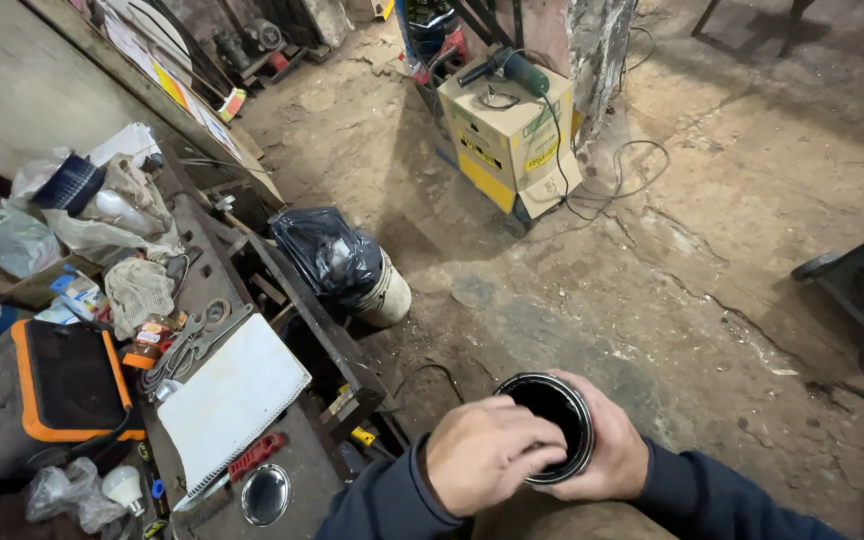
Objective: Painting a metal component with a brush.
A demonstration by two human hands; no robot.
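Cylinder [552,425] held in both hands above dirt floor [652,250].
Black open-ended cylinder is gripped from the side by the right hand [607,450]; left hand [487,450] is laid over its rim, fingers curled (workbench [222,290] alongside, bagged bucket [347,265] near).

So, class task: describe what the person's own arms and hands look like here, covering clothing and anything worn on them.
Both arms are covered by dark navy long sleeves of a soft, sweatshirt-like fabric, reaching to the wrists. The left hand and right hand are bare: no gloves show. No watch, ring or bracelet is visible in this view, and the sleeves show no visible markings or logos.
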